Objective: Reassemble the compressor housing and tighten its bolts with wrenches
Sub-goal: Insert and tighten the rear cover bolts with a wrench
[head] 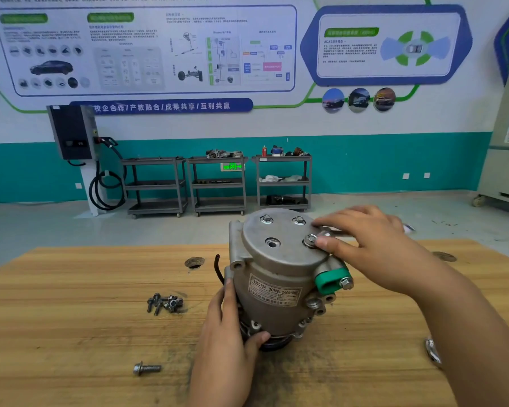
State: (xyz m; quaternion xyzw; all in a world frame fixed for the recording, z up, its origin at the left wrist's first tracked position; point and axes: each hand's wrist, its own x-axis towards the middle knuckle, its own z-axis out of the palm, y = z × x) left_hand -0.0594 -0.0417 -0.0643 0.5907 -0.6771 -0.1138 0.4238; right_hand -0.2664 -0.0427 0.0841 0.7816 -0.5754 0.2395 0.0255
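Steadying the compressor (279, 277), which stands tilted at the middle of the wooden worktop (71, 318), the left-hand grip (227, 327) curls round the lower left of its body. The thumb lies against the dark pulley end, most of it hidden under the housing. The right-hand grip (368, 242) lies over the right edge of the compressor's round end plate (285, 255), thumb and forefinger pinching a wrench (334, 230) beside a bolt (310, 239). Whether the tool's head sits on that bolt cannot be told, since the fingers cover most of it. Two more bolts (266, 219) sit at the plate's far rim, with a hole (272, 243) between them and the camera. Loose bolts (165, 302) lie heaped left of the compressor, and a single bolt (147, 368) lies nearer the camera on that side. A shiny object (432, 352) right of the compressor, partly cut off by the forearm, is too blurred to name.
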